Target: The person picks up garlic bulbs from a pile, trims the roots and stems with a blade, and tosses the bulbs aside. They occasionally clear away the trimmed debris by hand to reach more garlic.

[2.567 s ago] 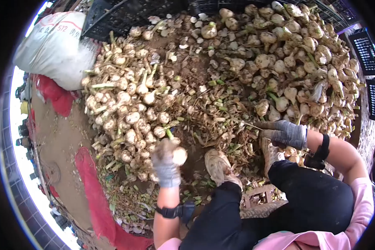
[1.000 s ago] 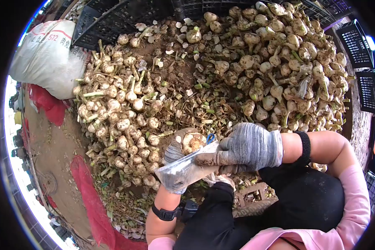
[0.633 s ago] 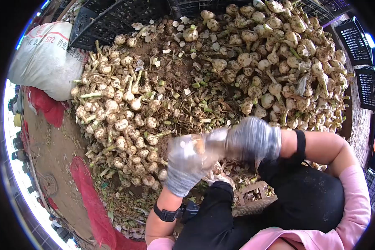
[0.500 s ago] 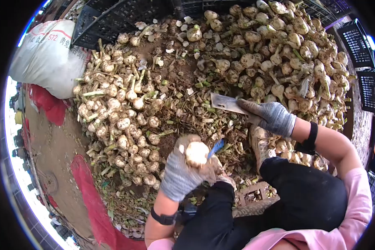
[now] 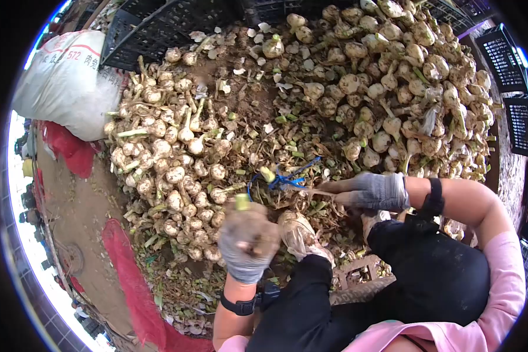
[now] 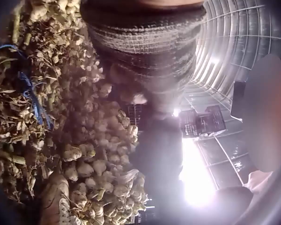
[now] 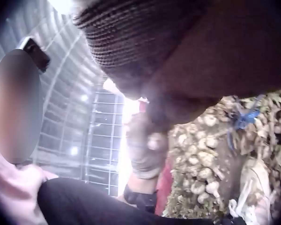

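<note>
The left hand (image 5: 249, 243), in a grey glove and blurred, is curled round a garlic bulb; a green stem end (image 5: 242, 202) stands out above the fingers, the bulb mostly hidden. To its right, the gloved right hand (image 5: 372, 192) holds a knife (image 5: 317, 191) seen nearly edge-on, pointing left, apart from the bulb. A tangled blue string (image 5: 287, 180) lies on the trimmings between and beyond the hands. In the left wrist view the left glove (image 6: 145, 47) is dark; in the right wrist view the right glove (image 7: 140, 51) hides the knife.
Garlic with stems is heaped at left (image 5: 173, 176) and in a larger pile at right (image 5: 393, 88). Black crates (image 5: 170, 32) stand at the back, a white sack (image 5: 70, 82) at far left, red netting (image 5: 129, 281) below it. A shoe (image 5: 299, 234) is between the hands.
The left hand has moved down and left, and a green stem end now shows instead of the bulb's pale face. Moving lower, the right hand turned the blade edge-on. Blue string now lies on the trimmings.
</note>
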Demonstrator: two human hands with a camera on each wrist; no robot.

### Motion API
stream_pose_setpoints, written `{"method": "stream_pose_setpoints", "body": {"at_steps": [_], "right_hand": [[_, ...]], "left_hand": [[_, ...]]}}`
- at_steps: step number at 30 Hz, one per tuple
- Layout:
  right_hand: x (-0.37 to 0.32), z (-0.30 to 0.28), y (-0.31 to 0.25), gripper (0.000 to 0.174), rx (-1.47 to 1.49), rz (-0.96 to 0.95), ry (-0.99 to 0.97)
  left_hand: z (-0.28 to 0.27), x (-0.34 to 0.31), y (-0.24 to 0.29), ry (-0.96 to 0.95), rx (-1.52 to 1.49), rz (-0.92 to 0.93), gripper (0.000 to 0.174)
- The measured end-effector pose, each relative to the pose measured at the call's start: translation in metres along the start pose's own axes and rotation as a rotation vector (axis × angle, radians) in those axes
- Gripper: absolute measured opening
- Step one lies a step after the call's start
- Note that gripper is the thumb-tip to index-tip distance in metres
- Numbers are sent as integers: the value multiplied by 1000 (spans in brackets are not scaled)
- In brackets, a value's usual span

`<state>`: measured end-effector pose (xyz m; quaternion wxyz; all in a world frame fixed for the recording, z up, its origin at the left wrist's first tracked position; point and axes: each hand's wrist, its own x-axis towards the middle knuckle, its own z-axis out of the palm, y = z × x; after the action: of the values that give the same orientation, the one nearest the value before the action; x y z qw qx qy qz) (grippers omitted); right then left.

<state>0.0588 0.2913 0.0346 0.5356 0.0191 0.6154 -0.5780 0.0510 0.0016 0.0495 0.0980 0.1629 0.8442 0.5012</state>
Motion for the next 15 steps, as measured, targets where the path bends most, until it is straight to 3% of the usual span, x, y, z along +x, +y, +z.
{"method": "stream_pose_setpoints", "body": {"at_steps": [3,4,5,6,8,9,10,12,14,15], "right_hand": [[3,-4,41,55,-32,87,123],[4,1,38,54,-15,87,109],[4,0,30,54,-11,79,103],[6,3,21,55,33,108,92],[5,10,11,56,31,88,74],[5,8,5,57,13,52,81],[4,6,7,57,25,11,71],[1,1,8,57,24,0,106],[0,0,9,57,28,7,134],[0,1,8,57,62,28,129]], "left_hand": [[2,-5,-53,570,-570,-429,20],[0,1,-73,484,-509,-558,28],[12,11,-61,397,-631,-524,34],[24,22,-28,251,-761,-323,45],[34,34,1,11,-494,181,71],[27,39,13,5,-562,104,71],[19,44,10,109,-591,-161,71],[6,47,-50,440,-474,-761,71],[-10,45,-112,496,-197,-1168,76],[-7,40,-141,422,29,-1181,77]]}}
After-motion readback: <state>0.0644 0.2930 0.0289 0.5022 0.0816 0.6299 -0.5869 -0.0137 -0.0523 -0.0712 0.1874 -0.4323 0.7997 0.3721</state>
